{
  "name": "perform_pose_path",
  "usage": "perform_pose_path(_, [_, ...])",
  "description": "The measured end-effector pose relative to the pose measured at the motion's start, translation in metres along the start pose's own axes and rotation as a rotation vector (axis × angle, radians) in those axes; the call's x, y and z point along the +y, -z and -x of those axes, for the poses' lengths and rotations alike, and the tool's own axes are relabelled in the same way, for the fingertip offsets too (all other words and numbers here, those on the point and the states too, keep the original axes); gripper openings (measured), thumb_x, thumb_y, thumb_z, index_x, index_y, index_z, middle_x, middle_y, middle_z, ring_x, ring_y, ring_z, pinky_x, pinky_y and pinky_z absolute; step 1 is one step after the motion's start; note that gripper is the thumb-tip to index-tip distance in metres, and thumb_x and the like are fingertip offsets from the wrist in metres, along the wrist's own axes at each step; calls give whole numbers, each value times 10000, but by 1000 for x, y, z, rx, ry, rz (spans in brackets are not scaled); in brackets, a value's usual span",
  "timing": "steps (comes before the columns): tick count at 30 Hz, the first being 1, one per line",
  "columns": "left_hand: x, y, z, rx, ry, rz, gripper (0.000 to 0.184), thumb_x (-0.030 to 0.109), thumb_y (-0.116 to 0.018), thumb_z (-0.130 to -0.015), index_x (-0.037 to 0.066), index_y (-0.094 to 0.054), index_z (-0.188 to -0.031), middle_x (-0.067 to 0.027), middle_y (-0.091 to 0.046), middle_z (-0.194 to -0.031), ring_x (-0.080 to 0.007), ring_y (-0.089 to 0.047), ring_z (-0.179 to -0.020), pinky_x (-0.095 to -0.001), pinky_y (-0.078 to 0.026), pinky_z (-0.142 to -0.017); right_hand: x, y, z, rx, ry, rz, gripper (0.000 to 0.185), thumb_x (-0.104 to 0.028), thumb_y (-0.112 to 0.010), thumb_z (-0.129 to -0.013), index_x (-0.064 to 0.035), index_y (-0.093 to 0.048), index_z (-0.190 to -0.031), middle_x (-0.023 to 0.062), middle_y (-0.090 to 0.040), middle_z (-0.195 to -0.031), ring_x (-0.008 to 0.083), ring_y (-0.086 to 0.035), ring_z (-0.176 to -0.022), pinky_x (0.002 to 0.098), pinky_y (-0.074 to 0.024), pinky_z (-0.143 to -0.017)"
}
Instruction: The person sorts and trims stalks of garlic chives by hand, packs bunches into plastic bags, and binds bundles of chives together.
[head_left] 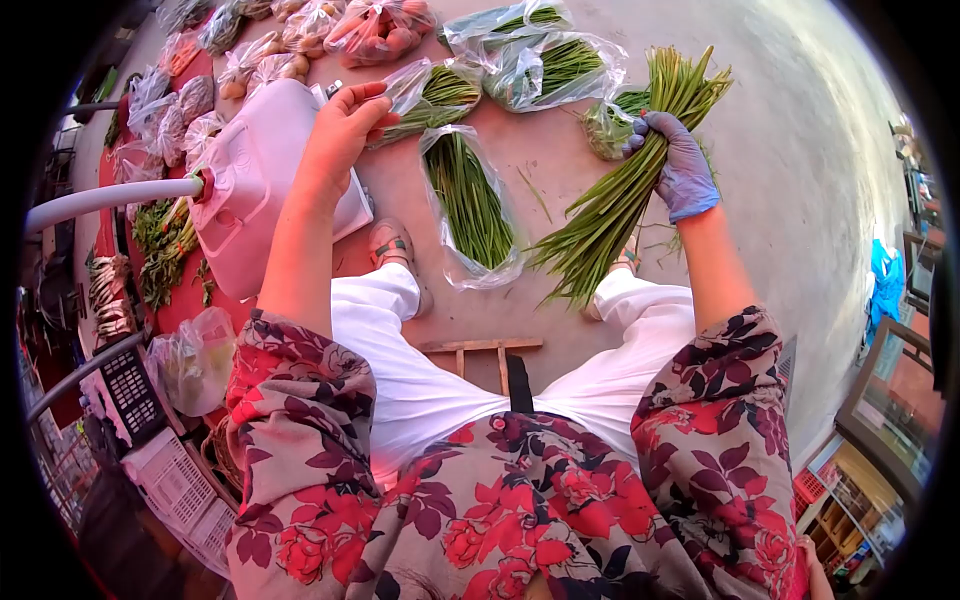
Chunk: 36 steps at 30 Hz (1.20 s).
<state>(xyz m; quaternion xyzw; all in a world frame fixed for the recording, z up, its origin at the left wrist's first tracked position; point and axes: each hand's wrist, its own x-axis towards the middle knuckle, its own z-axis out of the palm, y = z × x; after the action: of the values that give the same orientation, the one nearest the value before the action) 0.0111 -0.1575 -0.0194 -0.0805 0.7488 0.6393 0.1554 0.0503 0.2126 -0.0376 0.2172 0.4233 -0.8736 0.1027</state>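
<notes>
In my right hand (678, 165), which wears a blue-purple glove, is a thick bunch of garlic chives (610, 225). Its long green leaves hang down to the left, and the cut-looking ends point up. My bare left hand (350, 122) is raised beside a large pinkish plastic jug (262, 165), its fingers loosely bent and slightly apart, with nothing visible in them. Just right of those fingers lies a bag of green stalks (440, 95). On the floor between my feet, a clear plastic bag (468, 205) holds more long green leaves.
More bagged greens (560, 70) lie ahead, with a leafy bag (605, 125) behind the bunch. Bags of carrots (380, 30) and other vegetables cover a red cloth at left. A thick pale tube (115, 202) meets the jug. Plastic crates (170, 475) stand at lower left.
</notes>
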Motion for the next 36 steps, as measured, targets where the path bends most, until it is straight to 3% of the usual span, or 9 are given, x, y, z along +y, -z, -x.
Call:
perform_pose_path(7, [-54, 12, 14, -220, 78, -323, 382, 217, -584, -837, 14, -509, -1152, -49, -581, -1000, -112, -559, -908, -262, -430, -773, 65, 19, -34, 137, -158, 271, 96, -116, -568, -773, -42, -526, -729, 45, -530, -629, 147, -528, -526, 307, -475, -514])
perform_pose_path(12, [-93, 24, -14, -400, 203, -789, 416, 219, -595, -804, 21, -528, -1164, -138, -580, -1083, -219, -554, -977, -301, -414, -884, 155, 63, -82, 350, -250, 511, 83, -122, -590, -697, -44, -565, -681, 48, -544, -577, 149, -511, -468, 295, -421, -454])
perform_pose_path(16, [-131, 26, -37, -643, 294, -745, 419, 222, -597, -800, 92, -533, -1193, -131, -592, -1034, -220, -555, -959, -308, -429, -857, 213, 89, -112, 467, -202, 899, 190, -165, -626, -612, 13, -601, -673, 95, -577, -586, 181, -552, -499, 311, -438, -490])
perform_pose_path(19, [-154, 12, -56, -703, 775, -443, 429, 248, -605, -803, 128, -533, -1208, -100, -577, -1080, -205, -526, -1015, -311, -423, -855, 257, 130, -129, 512, -176, 1121, 225, -191, -630, -588, 18, -614, -669, 92, -579, -581, 189, -546, -495, 314, -433, -500])
perform_pose_path(23, [-223, -18, -63, -722, 506, -219, 467, 293, -636, -793, 167, -523, -1228, -45, -549, -1111, -137, -478, -995, -313, -425, -775, 286, 155, -151, 610, -243, 1289, 287, -192, -639, -593, 31, -617, -772, 144, -620, -695, 238, -602, -624, 345, -467, -592])
perform_pose_path(25, [-240, -36, -55, -649, 601, -178, 460, 270, -637, -782, 147, -539, -1215, -88, -550, -1177, -200, -517, -1060, -323, -418, -863, 279, 138, -154, 657, -258, 1330, 369, -215, -666, -595, 40, -615, -856, 188, -636, -787, 269, -626, -731, 357, -480, -662])
perform_pose_path(32, [-301, -47, -41, -300, 478, -116, 306, 136, -622, -763, -8, -609, -1033, -72, -624, -857, -134, -573, -773, -263, -456, -706, 260, 110, -156, 752, -316, 1610, 864, -333, -767, -598, 67, -372, -1254, 272, -470, -1203, 344, -475, -1113, 389, -400, -917])
perform_pose_path(35, [-298, -47, -42, -298, 500, -70, 252, 79, -565, -784, -16, -593, -1016, -29, -595, -830, -93, -530, -700, -222, -433, -649, 243, 71, -129, 663, 500, 1901, 605, -188, -676, -700, 46, -430, -1200, 245, -477, -1183, 335, -458, -1119, 392, -395, -910])
perform_pose_path(36, [-296, -47, -42, -315, 514, -61, 239, 59, -543, -794, -19, -582, -1017, -13, -581, -835, -78, -512, -682, -204, -422, -635, 237, 46, -116, 440, 625, 1694, 459, -117, -619, -727, 23, -476, -1141, 216, -512, -1117, 323, -498, -1052, 391, -417, -872])
